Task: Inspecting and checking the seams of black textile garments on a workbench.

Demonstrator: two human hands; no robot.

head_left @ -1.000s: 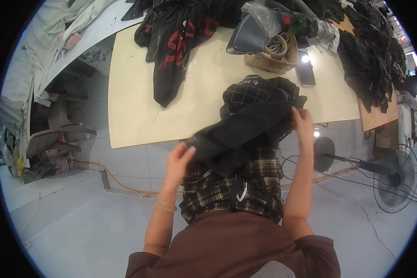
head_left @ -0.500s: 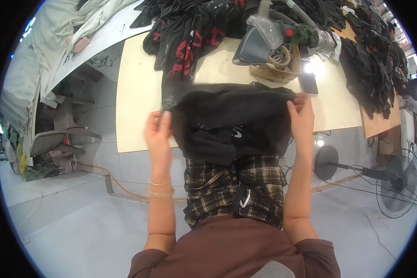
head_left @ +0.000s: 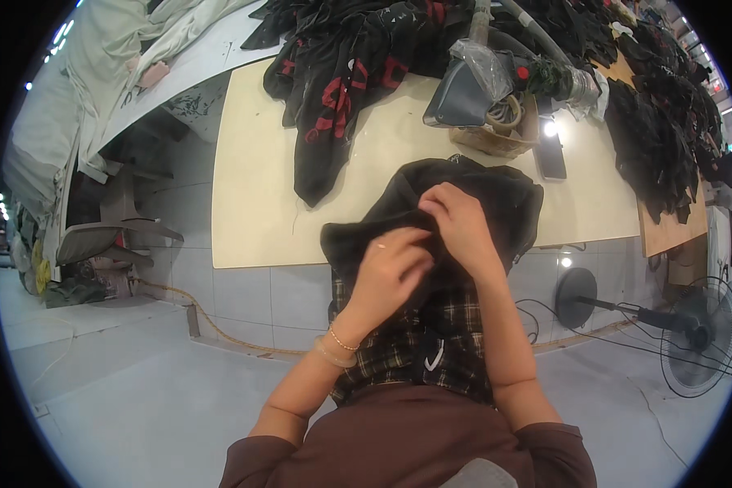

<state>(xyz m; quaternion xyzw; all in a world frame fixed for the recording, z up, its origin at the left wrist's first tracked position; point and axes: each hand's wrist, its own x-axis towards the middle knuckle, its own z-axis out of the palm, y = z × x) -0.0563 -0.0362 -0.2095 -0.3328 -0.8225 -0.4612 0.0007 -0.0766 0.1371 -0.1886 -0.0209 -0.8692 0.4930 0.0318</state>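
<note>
At frame centre, left hand (head_left: 390, 264) & right hand (head_left: 455, 224) both pinch the black garment (head_left: 496, 199), prob. by its edge; keep corners matched.

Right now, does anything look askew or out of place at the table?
Yes: one black garment with red print droops from the pile across the bare table. Both hands grip a bunched black garment.
</note>
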